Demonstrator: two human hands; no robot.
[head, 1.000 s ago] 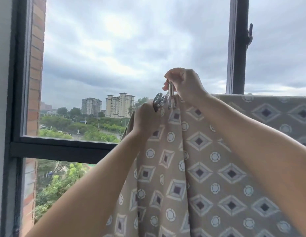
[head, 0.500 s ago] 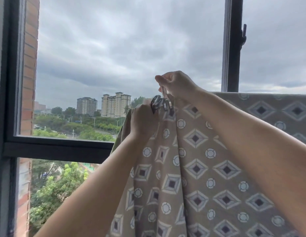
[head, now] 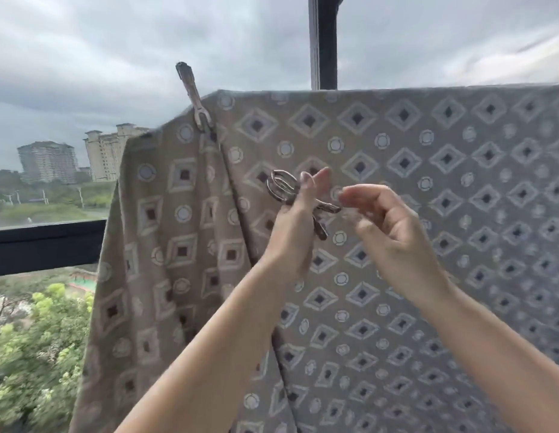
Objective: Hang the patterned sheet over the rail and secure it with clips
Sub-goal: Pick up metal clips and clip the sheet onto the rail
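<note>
Metal clip (head: 195, 98) bites the sheet (head: 396, 198) near its left top corner, long axis tilted, handles pointing up and left. Left hand (head: 295, 226) pinches spare clips (head: 298, 198) in front of the sheet, loops up-left, handles down-right. Right hand (head: 387, 226) hangs just beside them, fingers loosely curled, gripping nothing.

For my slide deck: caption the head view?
One metal clip pins the patterned sheet; left hand holds spare clips.
</note>
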